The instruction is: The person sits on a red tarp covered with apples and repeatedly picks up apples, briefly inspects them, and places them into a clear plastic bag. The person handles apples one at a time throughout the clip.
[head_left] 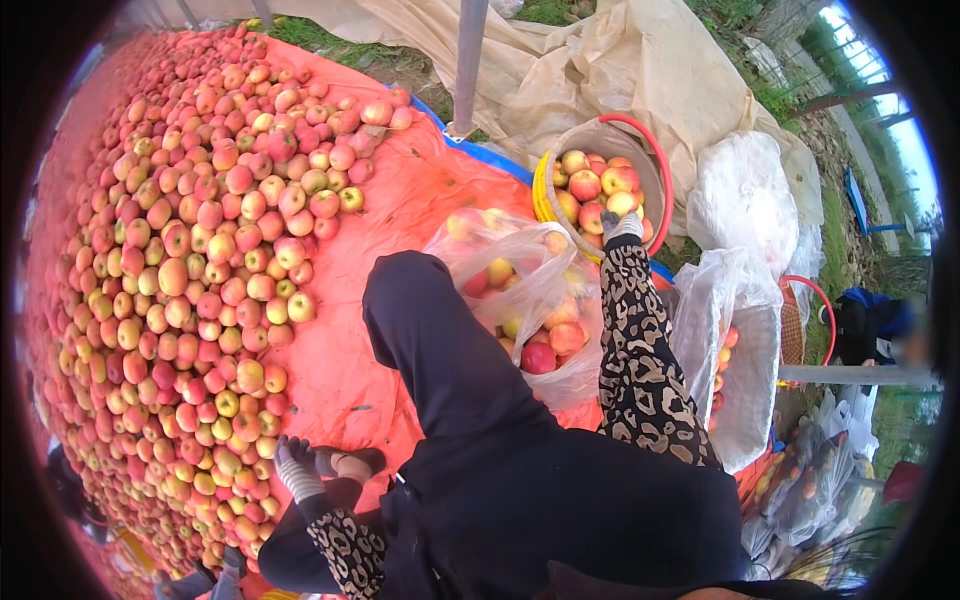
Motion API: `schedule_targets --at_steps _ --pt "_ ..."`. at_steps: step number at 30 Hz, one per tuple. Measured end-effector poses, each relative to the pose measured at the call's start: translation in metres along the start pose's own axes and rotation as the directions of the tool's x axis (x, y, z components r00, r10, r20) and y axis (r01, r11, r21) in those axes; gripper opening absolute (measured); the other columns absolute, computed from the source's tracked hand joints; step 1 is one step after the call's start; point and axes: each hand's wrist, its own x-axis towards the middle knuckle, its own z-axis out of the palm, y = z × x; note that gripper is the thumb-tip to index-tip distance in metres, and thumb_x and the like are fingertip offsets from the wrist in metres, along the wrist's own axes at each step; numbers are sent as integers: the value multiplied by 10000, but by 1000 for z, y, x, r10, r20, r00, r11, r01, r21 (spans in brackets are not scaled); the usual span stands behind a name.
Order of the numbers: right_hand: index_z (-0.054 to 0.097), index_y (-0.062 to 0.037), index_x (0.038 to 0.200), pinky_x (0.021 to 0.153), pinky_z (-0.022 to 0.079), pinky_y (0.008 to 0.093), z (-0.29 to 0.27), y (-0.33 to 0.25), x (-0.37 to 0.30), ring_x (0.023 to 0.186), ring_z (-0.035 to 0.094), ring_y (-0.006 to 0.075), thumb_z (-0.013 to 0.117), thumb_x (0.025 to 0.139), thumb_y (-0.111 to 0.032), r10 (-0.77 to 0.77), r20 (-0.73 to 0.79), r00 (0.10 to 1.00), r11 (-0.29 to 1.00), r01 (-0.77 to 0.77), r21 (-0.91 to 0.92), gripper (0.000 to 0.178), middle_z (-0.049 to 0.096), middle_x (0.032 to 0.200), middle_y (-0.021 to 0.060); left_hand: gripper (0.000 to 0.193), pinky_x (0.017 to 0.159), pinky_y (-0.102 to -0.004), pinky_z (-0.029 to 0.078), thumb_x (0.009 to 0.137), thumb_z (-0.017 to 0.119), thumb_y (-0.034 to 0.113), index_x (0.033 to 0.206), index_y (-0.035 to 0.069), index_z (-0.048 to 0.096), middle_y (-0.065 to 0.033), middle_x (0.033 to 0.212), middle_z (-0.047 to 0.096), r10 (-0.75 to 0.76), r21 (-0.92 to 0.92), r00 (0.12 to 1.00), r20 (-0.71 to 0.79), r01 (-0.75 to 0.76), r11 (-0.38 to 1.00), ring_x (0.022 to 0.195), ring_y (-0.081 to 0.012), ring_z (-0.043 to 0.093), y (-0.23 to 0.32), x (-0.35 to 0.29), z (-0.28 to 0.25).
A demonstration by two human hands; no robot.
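My right hand [622, 226], in a grey glove with a leopard-print sleeve, reaches into a round basket [655, 160] of red-yellow apples, fingers closed on a yellowish apple [622, 203] at the basket's near side. My left hand [293, 466], also gloved, rests low on the orange tarp [410, 195] at the edge of a big heap of apples [190, 270], fingers spread and nothing in them. Between the hands are my black-trousered knee [430, 350] and a clear plastic bag [520, 290] holding several apples.
A plastic-lined white crate [748, 385] with a few apples stands right of my arm. A metal pole [468, 60] rises behind the tarp, with beige sheeting [640, 60] around it. Another person [870, 325] crouches at the far right. More bagged fruit [810, 480] lies lower right.
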Motion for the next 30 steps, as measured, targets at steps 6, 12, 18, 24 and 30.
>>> schedule_targets --at_steps 6,12,18,24,30 --pt "504 32 1171 959 462 420 115 -14 -108 1123 534 321 462 935 -167 -22 376 926 988 79 -136 312 551 1195 188 209 487 -263 458 862 609 214 975 40 587 -49 671 562 93 77 984 -154 -82 994 561 -153 566 10 -18 26" --pt "545 -1 1203 904 474 373 220 6 -322 1058 582 268 474 941 -183 76 936 344 979 155 -136 327 592 1178 169 361 467 -242 409 952 460 300 1143 -1 520 -49 599 554 95 197 985 -145 -65 978 501 -140 539 -28 28 1" --pt "538 24 1168 760 506 309 225 118 -532 890 624 220 523 929 -156 199 941 -274 972 176 -155 300 639 1019 166 537 733 -336 493 805 664 190 1257 -3 447 -128 991 591 400 560 851 -340 -159 813 817 -245 599 -48 83 -37" --pt "551 -1 1120 716 502 287 170 197 -588 812 625 160 550 921 -115 614 677 -406 781 437 -446 230 634 960 93 759 927 -419 445 715 738 197 1353 51 354 -226 1335 400 604 884 752 -262 -64 464 1117 -351 504 24 88 -22" --pt "551 -57 1080 596 477 395 151 220 -588 751 620 294 632 813 -164 676 250 -693 680 717 149 299 595 874 113 969 934 -459 458 672 779 209 1445 154 198 -154 1420 320 490 972 852 -183 82 220 1152 -393 494 64 123 -40"
